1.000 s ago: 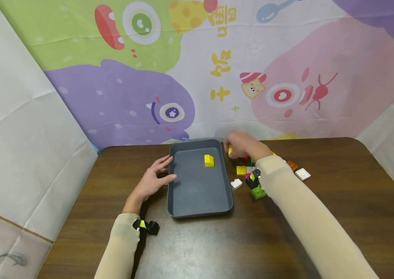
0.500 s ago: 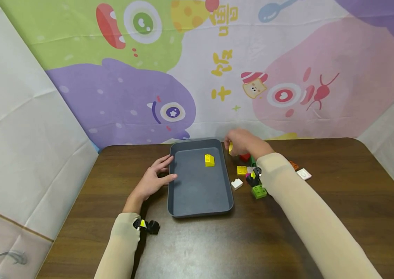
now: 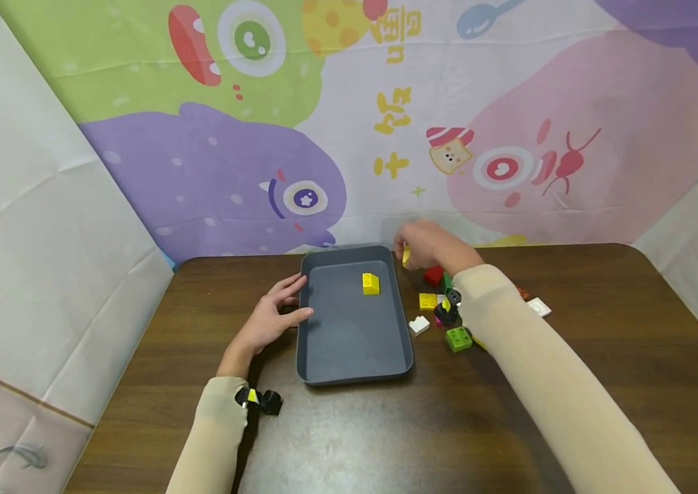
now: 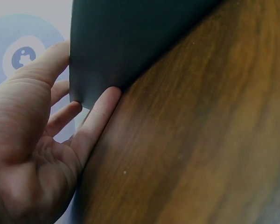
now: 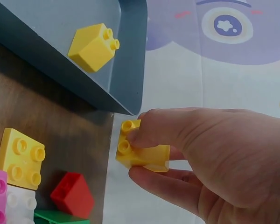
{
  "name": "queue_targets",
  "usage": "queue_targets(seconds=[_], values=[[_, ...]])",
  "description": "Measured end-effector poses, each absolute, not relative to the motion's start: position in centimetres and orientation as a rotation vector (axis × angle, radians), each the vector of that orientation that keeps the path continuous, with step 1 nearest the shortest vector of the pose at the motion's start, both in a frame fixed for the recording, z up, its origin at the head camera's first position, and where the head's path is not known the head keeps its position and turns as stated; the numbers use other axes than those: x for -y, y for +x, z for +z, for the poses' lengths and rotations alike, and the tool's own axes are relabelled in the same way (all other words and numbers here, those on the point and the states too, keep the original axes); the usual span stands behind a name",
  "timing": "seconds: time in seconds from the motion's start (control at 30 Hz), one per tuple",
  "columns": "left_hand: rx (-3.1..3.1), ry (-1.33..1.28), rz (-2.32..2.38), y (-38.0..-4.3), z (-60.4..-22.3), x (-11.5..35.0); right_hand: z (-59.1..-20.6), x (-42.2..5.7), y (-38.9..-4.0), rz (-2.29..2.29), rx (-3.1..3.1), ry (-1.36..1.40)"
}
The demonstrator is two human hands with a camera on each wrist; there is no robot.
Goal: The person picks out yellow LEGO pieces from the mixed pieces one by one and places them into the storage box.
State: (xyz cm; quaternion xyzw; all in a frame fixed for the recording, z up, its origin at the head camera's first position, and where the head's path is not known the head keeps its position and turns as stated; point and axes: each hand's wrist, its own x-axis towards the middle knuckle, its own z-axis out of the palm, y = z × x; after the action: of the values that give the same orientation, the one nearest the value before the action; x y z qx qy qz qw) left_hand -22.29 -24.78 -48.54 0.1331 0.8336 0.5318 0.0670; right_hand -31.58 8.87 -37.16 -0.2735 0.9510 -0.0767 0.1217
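Note:
My left hand [image 3: 267, 322] holds the left side of a dark grey tray [image 3: 351, 343]. Its thumb crosses the rim, while other fingers touch the outer wall in the left wrist view. A yellow sloped toy brick [image 3: 370, 284] lies inside the tray. Beyond the tray's back right corner, my right hand [image 3: 427, 245] pinches a second yellow sloped brick [image 5: 151, 157] between thumb and fingers, its two studs showing in the right wrist view. Below that hand lie a red brick [image 5: 73, 195] and a flat yellow brick [image 5: 22, 158].
Several loose bricks lie right of the tray, including a white one [image 3: 419, 325], a lime green one [image 3: 458, 339] and a white square one [image 3: 539, 307]. My right sleeve covers part of the pile. A printed cloth [image 3: 379, 213] hangs behind the table [image 3: 349, 439].
My right hand has risen slightly and drawn back a little with the yellow brick, uncovering more of the red brick. The left hand and tray have stayed in place.

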Motion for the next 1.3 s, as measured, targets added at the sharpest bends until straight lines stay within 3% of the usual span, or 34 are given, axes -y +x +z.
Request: queue_targets(seconds=[1.3], values=[[-2.509, 0.401, 1.617, -22.4, -48.8, 24.9, -37.3, -4.1, -30.9, -0.262, -2.776, -0.898]])
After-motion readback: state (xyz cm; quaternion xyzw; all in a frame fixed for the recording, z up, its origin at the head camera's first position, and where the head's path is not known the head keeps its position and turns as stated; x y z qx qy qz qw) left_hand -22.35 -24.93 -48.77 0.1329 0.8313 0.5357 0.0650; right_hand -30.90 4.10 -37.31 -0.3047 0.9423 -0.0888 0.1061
